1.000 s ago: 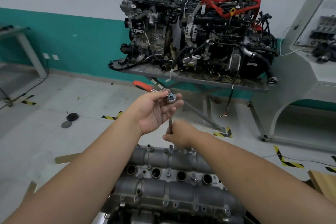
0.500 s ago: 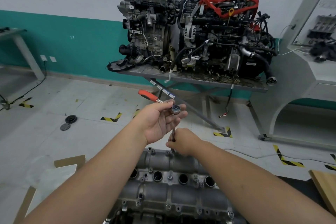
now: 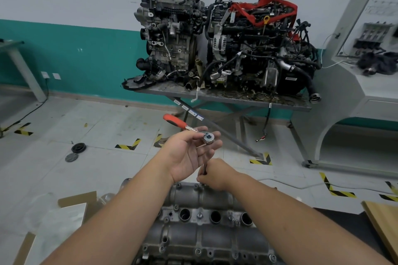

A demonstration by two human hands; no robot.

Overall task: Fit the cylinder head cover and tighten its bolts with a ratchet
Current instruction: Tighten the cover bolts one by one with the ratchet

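The grey cast cylinder head cover (image 3: pixel 200 234) lies below me with several round plug holes and bolts along its flanges. My left hand (image 3: pixel 189 153) is raised palm up and holds the chrome head of a ratchet (image 3: pixel 208 137) between thumb and fingertips; its orange handle (image 3: pixel 175 122) points away to the upper left. My right hand (image 3: pixel 215 174) grips the lower part of a thin extension bar (image 3: pixel 204 168) that stands upright on a bolt at the cover's far edge. The bar's tip and the bolt are hidden by my fingers.
Two engines (image 3: pixel 226 45) sit on a metal table (image 3: pixel 226 98) ahead. A grey cabinet (image 3: pixel 366 97) stands at the right. Black discs (image 3: pixel 75 151) and hazard-tape marks lie on the floor. Cardboard (image 3: pixel 71 206) is at the left and a wooden board (image 3: pixel 383 221) at the right.
The view has shifted a little. The ratchet's handle has swung slightly while my left hand keeps the head above the bar. My right hand stays on the extension bar.
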